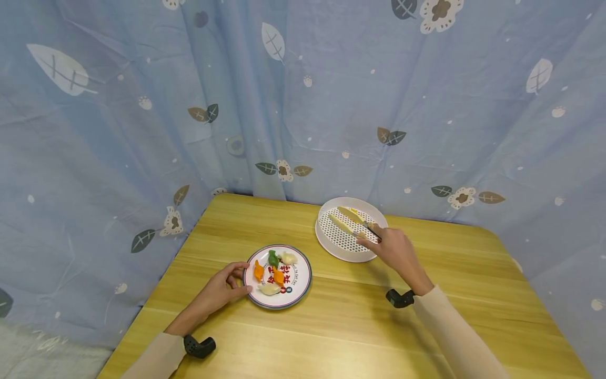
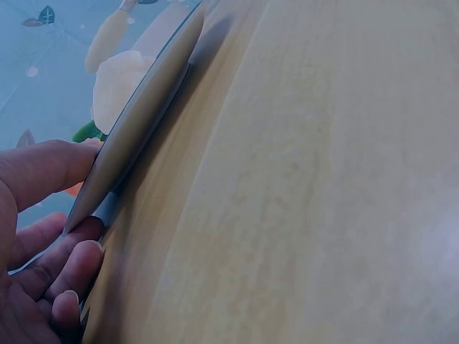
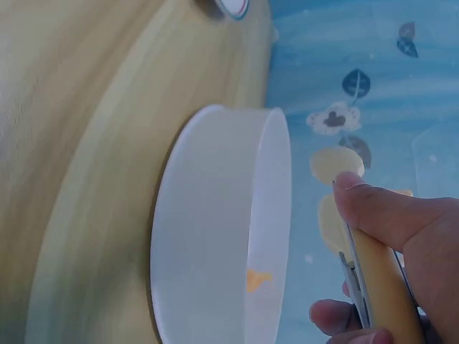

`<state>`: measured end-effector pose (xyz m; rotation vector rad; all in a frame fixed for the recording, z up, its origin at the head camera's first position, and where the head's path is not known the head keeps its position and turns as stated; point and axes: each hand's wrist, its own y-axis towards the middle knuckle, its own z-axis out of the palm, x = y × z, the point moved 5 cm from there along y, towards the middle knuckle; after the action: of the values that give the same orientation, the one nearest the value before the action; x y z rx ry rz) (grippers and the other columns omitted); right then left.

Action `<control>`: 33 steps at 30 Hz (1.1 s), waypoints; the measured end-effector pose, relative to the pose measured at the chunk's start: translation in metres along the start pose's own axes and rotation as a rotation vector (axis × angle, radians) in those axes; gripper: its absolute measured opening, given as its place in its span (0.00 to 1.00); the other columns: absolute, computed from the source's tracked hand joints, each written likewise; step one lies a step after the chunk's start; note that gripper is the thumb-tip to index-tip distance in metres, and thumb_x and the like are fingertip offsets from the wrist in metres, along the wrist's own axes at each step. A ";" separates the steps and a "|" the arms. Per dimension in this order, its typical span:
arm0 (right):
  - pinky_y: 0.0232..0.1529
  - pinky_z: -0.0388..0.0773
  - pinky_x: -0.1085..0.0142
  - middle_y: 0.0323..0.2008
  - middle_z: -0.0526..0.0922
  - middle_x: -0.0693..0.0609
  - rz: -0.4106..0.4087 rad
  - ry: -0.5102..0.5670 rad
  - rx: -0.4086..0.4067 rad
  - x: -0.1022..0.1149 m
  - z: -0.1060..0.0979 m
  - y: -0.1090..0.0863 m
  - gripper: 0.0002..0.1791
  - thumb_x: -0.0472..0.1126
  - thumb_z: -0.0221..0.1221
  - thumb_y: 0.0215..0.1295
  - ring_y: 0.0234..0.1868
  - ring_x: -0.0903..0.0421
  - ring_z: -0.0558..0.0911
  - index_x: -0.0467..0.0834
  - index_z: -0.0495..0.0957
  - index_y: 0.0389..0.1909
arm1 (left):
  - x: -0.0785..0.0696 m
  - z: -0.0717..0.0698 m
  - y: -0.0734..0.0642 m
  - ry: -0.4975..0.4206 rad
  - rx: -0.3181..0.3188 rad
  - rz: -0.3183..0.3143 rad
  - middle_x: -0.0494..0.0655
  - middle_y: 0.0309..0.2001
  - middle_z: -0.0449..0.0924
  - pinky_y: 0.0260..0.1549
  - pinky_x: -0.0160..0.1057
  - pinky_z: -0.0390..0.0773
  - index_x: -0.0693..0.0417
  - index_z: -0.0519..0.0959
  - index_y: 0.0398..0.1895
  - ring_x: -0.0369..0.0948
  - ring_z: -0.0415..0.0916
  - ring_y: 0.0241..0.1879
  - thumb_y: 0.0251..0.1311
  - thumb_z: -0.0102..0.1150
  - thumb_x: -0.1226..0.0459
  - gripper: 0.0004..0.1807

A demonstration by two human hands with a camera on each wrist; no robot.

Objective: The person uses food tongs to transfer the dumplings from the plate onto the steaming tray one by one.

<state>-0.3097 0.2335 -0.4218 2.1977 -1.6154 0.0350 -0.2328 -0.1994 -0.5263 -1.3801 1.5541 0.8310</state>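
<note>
A round white plate (image 1: 301,284) with a dark-edged rim and red lettering bears several dumpling-like pieces in orange, green and pale cream. At its left side my left hand (image 1: 222,289) grips the rim, the thumb (image 2: 54,168) above and fingers underneath in the left wrist view. My right hand (image 1: 396,251) holds a pair of food tongs (image 1: 342,225) with pale, flat tips over a white round sieve (image 1: 325,245). In the right wrist view the tongs' tan handle (image 3: 387,290) lies in the grip, tips apart. An orange piece (image 3: 258,279) shows inside the sieve.
The wooden table (image 1: 331,337) reaches back to a blue patterned curtain (image 1: 331,105), which also hangs at both sides. The sieve stands near the table's back edge, behind and right of the plate. Pale cloth (image 1: 47,347) shows at the lower left.
</note>
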 end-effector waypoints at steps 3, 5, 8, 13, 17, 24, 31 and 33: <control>0.22 0.65 0.60 0.15 0.66 0.57 -0.013 0.011 0.001 0.008 0.001 -0.002 0.35 0.61 0.70 0.61 0.20 0.54 0.67 0.41 0.83 0.61 | 0.001 0.000 0.001 0.003 -0.002 0.000 0.52 0.48 0.76 0.28 0.35 0.68 0.54 0.73 0.67 0.45 0.68 0.35 0.59 0.75 0.63 0.33; 0.22 0.64 0.60 0.16 0.65 0.57 -0.019 0.024 0.008 0.013 0.003 -0.004 0.35 0.61 0.71 0.60 0.20 0.55 0.66 0.41 0.83 0.60 | 0.002 0.000 0.001 0.002 -0.003 -0.001 0.52 0.48 0.76 0.28 0.35 0.68 0.54 0.73 0.67 0.45 0.68 0.35 0.59 0.75 0.63 0.33; 0.22 0.64 0.61 0.17 0.65 0.58 -0.037 0.034 0.013 0.020 0.007 -0.007 0.34 0.61 0.71 0.59 0.19 0.57 0.65 0.43 0.84 0.60 | 0.002 0.000 0.001 0.001 -0.006 -0.006 0.52 0.48 0.75 0.27 0.35 0.68 0.53 0.74 0.67 0.45 0.68 0.35 0.59 0.75 0.63 0.33; 0.21 0.63 0.63 0.17 0.67 0.59 -0.070 0.048 0.016 0.032 0.014 -0.013 0.32 0.61 0.72 0.59 0.19 0.60 0.65 0.44 0.85 0.58 | 0.001 0.000 -0.001 -0.002 -0.009 -0.007 0.52 0.48 0.75 0.27 0.35 0.68 0.53 0.74 0.67 0.45 0.68 0.36 0.59 0.75 0.63 0.33; 0.20 0.62 0.64 0.17 0.66 0.59 -0.087 0.054 0.027 0.040 0.019 -0.017 0.31 0.62 0.72 0.58 0.19 0.61 0.64 0.45 0.86 0.54 | 0.001 0.000 0.000 -0.002 -0.008 -0.007 0.52 0.48 0.75 0.28 0.35 0.68 0.53 0.74 0.67 0.45 0.68 0.36 0.59 0.75 0.62 0.33; 0.20 0.61 0.66 0.16 0.64 0.60 -0.125 0.077 0.016 0.053 0.026 -0.025 0.24 0.60 0.74 0.55 0.19 0.62 0.64 0.45 0.86 0.41 | 0.002 0.000 0.000 0.006 -0.011 -0.016 0.51 0.48 0.75 0.27 0.35 0.68 0.53 0.74 0.67 0.45 0.68 0.36 0.59 0.76 0.63 0.33; 0.20 0.59 0.66 0.16 0.62 0.61 -0.162 0.076 0.006 0.061 0.033 -0.031 0.23 0.60 0.75 0.53 0.19 0.63 0.62 0.50 0.75 0.26 | 0.001 0.000 0.000 0.003 -0.006 -0.005 0.51 0.48 0.76 0.29 0.35 0.68 0.54 0.73 0.67 0.45 0.68 0.36 0.59 0.75 0.62 0.33; 0.20 0.59 0.66 0.16 0.62 0.61 -0.160 0.086 0.020 0.063 0.035 -0.032 0.23 0.61 0.75 0.53 0.18 0.63 0.62 0.50 0.75 0.26 | 0.001 0.000 0.000 0.003 -0.006 -0.005 0.51 0.48 0.76 0.29 0.35 0.68 0.54 0.73 0.67 0.45 0.68 0.36 0.59 0.75 0.62 0.33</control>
<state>-0.2669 0.1720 -0.4476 2.3011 -1.3952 0.0986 -0.2327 -0.1995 -0.5275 -1.3891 1.5513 0.8313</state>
